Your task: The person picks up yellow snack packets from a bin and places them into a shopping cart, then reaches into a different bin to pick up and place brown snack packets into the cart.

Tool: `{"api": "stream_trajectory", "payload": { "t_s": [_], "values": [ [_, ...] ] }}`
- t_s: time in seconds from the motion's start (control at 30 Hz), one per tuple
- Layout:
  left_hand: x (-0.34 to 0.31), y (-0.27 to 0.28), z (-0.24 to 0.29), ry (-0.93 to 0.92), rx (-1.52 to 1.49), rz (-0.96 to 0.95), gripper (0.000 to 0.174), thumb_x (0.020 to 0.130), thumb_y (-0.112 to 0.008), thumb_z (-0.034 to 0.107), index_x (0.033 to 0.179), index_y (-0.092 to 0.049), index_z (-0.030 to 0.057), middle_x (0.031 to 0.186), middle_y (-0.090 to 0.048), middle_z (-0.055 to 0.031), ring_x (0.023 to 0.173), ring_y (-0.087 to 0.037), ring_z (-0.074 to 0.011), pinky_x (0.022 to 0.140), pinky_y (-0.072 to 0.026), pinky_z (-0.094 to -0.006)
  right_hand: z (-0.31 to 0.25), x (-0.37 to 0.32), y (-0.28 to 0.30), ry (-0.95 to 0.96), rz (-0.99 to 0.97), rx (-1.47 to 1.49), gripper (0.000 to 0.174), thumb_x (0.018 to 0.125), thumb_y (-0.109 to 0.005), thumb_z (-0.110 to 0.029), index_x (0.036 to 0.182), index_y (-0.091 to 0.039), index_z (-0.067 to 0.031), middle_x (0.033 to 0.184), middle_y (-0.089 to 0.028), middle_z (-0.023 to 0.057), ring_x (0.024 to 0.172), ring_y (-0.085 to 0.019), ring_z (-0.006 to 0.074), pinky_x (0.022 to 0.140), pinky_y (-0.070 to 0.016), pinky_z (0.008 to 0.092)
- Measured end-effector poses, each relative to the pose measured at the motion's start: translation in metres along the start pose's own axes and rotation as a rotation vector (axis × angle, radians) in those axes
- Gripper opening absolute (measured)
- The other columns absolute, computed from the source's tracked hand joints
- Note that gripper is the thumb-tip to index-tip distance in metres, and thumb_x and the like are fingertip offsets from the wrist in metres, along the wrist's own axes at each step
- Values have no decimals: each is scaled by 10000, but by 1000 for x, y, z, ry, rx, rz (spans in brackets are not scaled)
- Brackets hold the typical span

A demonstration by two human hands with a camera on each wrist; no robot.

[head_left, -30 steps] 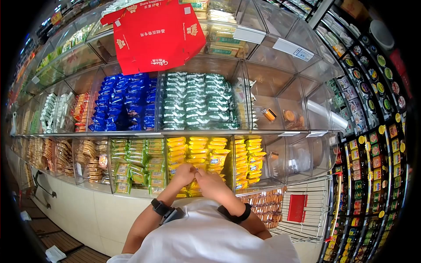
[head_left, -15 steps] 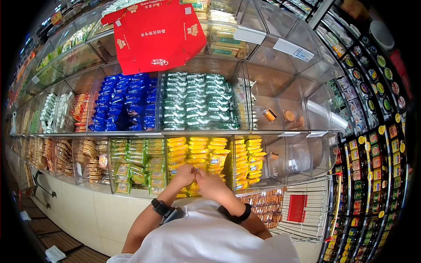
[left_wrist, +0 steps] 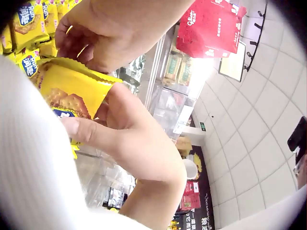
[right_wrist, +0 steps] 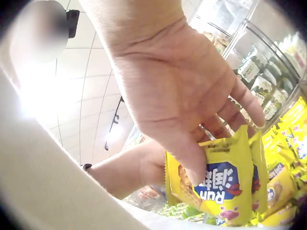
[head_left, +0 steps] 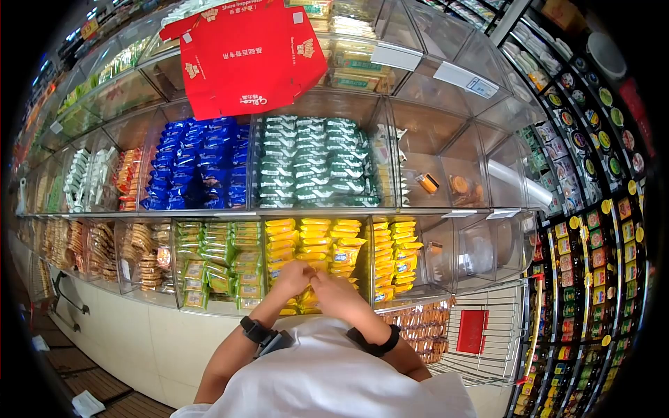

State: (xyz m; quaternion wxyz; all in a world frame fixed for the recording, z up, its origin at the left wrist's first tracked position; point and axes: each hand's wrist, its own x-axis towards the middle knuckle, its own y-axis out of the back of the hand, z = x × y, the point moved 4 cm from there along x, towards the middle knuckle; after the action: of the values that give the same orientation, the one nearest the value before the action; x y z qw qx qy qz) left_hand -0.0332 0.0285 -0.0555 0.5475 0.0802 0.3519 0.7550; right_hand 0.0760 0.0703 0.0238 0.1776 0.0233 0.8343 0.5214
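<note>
My hands meet low over the bin of yellow cracker packets (head_left: pixel 316 244) in the head view. My right hand (right_wrist: pixel 177 91) pinches a yellow cracker packet (right_wrist: pixel 225 182), its thumb across the printed front; a second packet shows right behind it. In the left wrist view that packet (left_wrist: pixel 67 91) stands tilted, with a cracker picture on its face. My left hand (left_wrist: pixel 112 40) has its fingers curled at the packet's crimped edge, the thumb partly hidden behind it. From the head, the left hand (head_left: pixel 294 279) touches the right hand (head_left: pixel 338 296), and both hide the packets they hold.
Green packets (head_left: pixel 202 258) fill the bin at left, more yellow packets (head_left: pixel 395 258) the one at right. Behind are dark green packets (head_left: pixel 311 164) and blue packets (head_left: pixel 195 164). A red cardboard sheet (head_left: pixel 251 63) lies above. A shopping cart (head_left: pixel 488 331) stands at lower right.
The hands stay together at the same spot over the yellow packets, with only slight finger movement. The bins and shelves look the same.
</note>
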Motion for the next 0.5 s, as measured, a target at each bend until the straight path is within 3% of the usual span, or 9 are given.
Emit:
{"api": "stream_trajectory", "payload": {
  "t_s": [0.3, 0.5],
  "values": [
    [-3, 1, 0, -17, -89, -47, 176, 671, -591, 178, 777, -658, 54, 768, -606, -191, 737, -589, -342, 665, -468, -378, 4, -1, -4, 28, 26, 51, 336, 689, -605, -126, 964, -485, 25, 968, -496, 184, 846, -538, 353, 701, -456, 416],
    [-2, -1, 1, -37, 27, -79, 164, 663, -598, 188, 763, -669, 79, 750, -611, -170, 729, -592, -329, 669, -471, -376, 5, -2, -3, 45, -24, 95, 367, 675, -615, -141, 972, -477, 25, 971, -490, 185, 875, -525, 356, 725, -448, 419]
  ]
}}
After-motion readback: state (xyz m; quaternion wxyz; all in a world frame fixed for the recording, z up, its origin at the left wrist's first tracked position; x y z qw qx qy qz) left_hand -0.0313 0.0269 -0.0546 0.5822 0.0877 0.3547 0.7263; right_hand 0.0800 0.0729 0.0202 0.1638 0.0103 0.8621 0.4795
